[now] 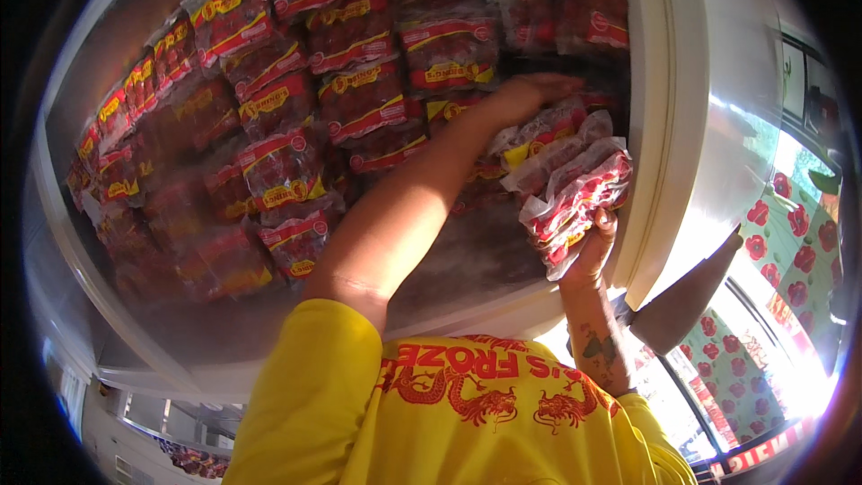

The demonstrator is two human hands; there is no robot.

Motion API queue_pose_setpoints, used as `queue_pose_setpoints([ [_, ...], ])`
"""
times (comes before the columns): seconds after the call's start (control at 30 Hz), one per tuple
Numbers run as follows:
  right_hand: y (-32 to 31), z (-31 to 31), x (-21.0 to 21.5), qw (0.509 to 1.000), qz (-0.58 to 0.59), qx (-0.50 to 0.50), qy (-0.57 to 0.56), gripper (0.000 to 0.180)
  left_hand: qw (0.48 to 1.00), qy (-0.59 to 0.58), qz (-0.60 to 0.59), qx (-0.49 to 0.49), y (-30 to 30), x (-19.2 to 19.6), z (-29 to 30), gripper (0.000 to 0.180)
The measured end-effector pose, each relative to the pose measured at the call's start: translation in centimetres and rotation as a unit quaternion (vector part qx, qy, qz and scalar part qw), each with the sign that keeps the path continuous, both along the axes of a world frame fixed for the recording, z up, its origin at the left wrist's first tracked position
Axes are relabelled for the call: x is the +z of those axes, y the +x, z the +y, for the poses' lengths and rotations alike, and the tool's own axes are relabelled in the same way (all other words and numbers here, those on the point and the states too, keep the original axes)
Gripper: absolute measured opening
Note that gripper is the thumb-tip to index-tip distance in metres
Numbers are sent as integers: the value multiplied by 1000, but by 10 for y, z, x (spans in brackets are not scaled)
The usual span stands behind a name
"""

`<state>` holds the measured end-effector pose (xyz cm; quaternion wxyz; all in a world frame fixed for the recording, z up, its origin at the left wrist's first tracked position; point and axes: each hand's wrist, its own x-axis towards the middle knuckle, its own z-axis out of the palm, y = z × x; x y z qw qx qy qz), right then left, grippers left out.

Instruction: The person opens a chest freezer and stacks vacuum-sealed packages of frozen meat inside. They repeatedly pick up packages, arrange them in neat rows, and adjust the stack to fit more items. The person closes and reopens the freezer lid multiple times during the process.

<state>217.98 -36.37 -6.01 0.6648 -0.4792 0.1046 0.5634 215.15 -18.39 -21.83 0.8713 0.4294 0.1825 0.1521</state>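
Observation:
My right hand (588,251) is closed around the near end of several flat clear-plastic packs (575,202) with red and yellow labels, stacked together and tilted. The contents look dark red, like frozen meat, but I cannot make out the exact kind. My left arm reaches across the chest freezer to the right, and my left hand (543,88) lies with fingers stretched out at the far end of those packs. Its thumb and palm are mostly hidden. Beneath the left forearm, more packs of the same kind (359,99) fill the freezer in rows.
The freezer's pale right rim (664,126) stands close beside the held packs. Its left wall (67,242) curves along the other side. Cold mist hangs over the packs at left. Outside, at right, are a dark flat panel (687,296) and a rose-patterned cloth (795,242).

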Motion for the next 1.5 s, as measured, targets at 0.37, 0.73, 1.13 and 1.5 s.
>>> queue_pose_setpoints([
  [0.37,-10,17,-12,995,-5,-87,45,62,920,-385,-29,-70,-35,41,13,44],
  [0.73,-42,4,9,992,123,-13,0,60,966,-249,21,69,-152,116,-48,64],
  [1.13,-87,78,-16,970,213,109,40,45,963,75,216,144,-233,119,-7,49],
  [1.5,-94,61,-3,979,196,60,1,45,935,-134,146,293,-220,128,-55,73],
])
